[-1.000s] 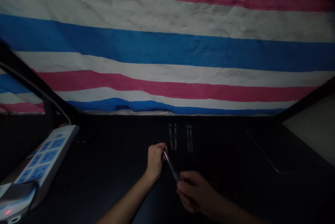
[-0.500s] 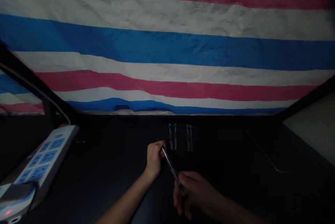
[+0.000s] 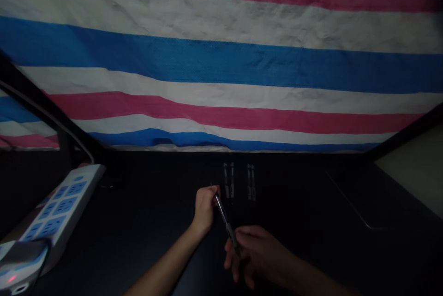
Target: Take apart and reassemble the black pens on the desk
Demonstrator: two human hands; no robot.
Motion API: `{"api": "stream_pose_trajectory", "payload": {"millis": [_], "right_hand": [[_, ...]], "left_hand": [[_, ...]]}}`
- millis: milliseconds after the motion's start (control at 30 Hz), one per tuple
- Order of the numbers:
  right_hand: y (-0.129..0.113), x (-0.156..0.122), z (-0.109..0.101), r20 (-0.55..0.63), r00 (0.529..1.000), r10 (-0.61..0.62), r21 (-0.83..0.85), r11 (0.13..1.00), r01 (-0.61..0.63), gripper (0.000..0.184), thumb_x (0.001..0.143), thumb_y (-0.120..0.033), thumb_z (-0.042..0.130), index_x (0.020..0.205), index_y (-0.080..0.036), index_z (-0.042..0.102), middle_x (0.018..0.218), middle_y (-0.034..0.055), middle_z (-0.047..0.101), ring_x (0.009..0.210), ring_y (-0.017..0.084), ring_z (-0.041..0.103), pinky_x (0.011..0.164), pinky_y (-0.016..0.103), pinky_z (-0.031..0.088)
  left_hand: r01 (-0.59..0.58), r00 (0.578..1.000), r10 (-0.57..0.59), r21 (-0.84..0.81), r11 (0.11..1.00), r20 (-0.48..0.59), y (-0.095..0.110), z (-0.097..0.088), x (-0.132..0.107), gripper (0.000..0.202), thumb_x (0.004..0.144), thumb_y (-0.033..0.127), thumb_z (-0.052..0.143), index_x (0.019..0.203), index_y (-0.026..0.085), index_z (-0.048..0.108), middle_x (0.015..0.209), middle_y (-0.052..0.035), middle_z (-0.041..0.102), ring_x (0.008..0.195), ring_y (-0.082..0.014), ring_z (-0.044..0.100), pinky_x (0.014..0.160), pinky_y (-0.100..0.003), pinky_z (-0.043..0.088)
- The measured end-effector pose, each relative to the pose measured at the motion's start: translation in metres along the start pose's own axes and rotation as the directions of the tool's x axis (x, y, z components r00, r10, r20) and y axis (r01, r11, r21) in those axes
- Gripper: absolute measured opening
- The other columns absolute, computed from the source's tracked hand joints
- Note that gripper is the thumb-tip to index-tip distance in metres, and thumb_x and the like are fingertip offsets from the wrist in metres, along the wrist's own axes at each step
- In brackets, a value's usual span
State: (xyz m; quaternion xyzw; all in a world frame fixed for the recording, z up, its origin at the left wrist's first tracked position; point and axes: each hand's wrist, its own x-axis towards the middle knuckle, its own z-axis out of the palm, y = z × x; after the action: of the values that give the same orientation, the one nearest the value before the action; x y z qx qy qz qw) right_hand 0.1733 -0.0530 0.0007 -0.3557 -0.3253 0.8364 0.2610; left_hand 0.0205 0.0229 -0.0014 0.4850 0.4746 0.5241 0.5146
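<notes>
A dark pen [image 3: 224, 216] with a shiny barrel slants between my two hands above the black table. My left hand [image 3: 205, 203] is closed in a pinch around its far end, and a thin tip pokes out past the fingers. At the near end, my right hand [image 3: 254, 247] holds the pen between thumb and fingers, the other fingers loosely curled below. Beyond my hands lie several pens in two pairs: a left pair [image 3: 232, 180] and a right pair [image 3: 253, 183], all pointing away from me. Dim light hides their finer details.
A white power strip [image 3: 81, 180] with blue sockets runs along the left, a dark plugged-in adapter [image 3: 24, 254] at its near end. Striped sheeting [image 3: 221, 63] hangs behind the black table [image 3: 138, 222]. A thin-edged dark flat panel [image 3: 380, 199] lies at right.
The pen has tilted slightly steeper between my hands. My right hand's fingers have shifted a little to the left around its near end; my left hand has barely moved.
</notes>
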Motion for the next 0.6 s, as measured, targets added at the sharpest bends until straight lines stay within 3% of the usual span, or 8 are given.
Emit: {"api": "stream_pose_trajectory", "payload": {"millis": [133,267,400,533,600], "right_hand": [[0.0036,0.0014,-0.0033,0.004,1.0,-0.03,0.003,1.0,0.03,0.032,0.08,-0.041,0.066,0.09,-0.013,0.053,0.082,0.0085,0.067,0.056,0.015,0.066,0.039,0.017,0.044],[0.0072,0.0026,-0.0061,0.076,0.997,0.016,0.023,1.0,-0.018,0.04,0.087,-0.051,0.052,0.091,-0.012,0.052,0.078,0.0109,0.067,0.05,0.015,0.066,0.035,0.016,0.041],[0.0069,0.0022,-0.0058,0.067,0.998,0.001,0.035,0.999,-0.004,0.033,0.083,-0.045,0.06,0.091,-0.014,0.049,0.08,0.0094,0.068,0.049,0.015,0.067,0.035,0.015,0.04],[0.0057,0.0025,-0.0057,0.095,0.995,0.027,0.015,0.999,-0.029,0.04,0.087,-0.051,0.052,0.094,-0.011,0.051,0.081,0.0125,0.069,0.049,0.015,0.067,0.037,0.016,0.041],[0.0051,0.0028,-0.0058,0.075,0.997,0.018,-0.002,1.0,-0.018,0.033,0.084,-0.044,0.059,0.092,-0.013,0.049,0.082,0.0108,0.069,0.048,0.015,0.067,0.035,0.014,0.04]], "left_hand": [[-0.011,1.0,0.011,0.006,1.0,-0.015,-0.0057,-0.001,0.0005,0.04,0.073,0.043,0.042,0.04,0.022,0.035,0.04,0.004,0.029,0.042,-0.0105,0.025,0.042,-0.025,0.022],[-0.022,0.999,0.022,0.01,1.0,-0.029,-0.006,-0.0014,0.0005,0.039,0.073,0.044,0.042,0.04,0.022,0.036,0.04,0.004,0.029,0.042,-0.0105,0.025,0.042,-0.025,0.021],[-0.024,0.999,0.025,0.012,1.0,-0.037,-0.0029,-0.0014,0.0001,0.04,0.074,0.043,0.041,0.04,0.022,0.034,0.039,0.004,0.028,0.041,-0.0103,0.024,0.041,-0.025,0.021],[-0.02,0.999,0.02,0.007,1.0,-0.04,-0.0027,-0.001,0.0,0.04,0.073,0.043,0.042,0.04,0.022,0.034,0.039,0.0041,0.029,0.04,-0.0102,0.025,0.04,-0.025,0.022],[-0.019,0.999,0.02,0.006,1.0,-0.045,-0.0031,-0.0006,0.0002,0.04,0.073,0.043,0.042,0.04,0.022,0.034,0.039,0.0041,0.029,0.04,-0.0101,0.025,0.04,-0.024,0.022]]}}
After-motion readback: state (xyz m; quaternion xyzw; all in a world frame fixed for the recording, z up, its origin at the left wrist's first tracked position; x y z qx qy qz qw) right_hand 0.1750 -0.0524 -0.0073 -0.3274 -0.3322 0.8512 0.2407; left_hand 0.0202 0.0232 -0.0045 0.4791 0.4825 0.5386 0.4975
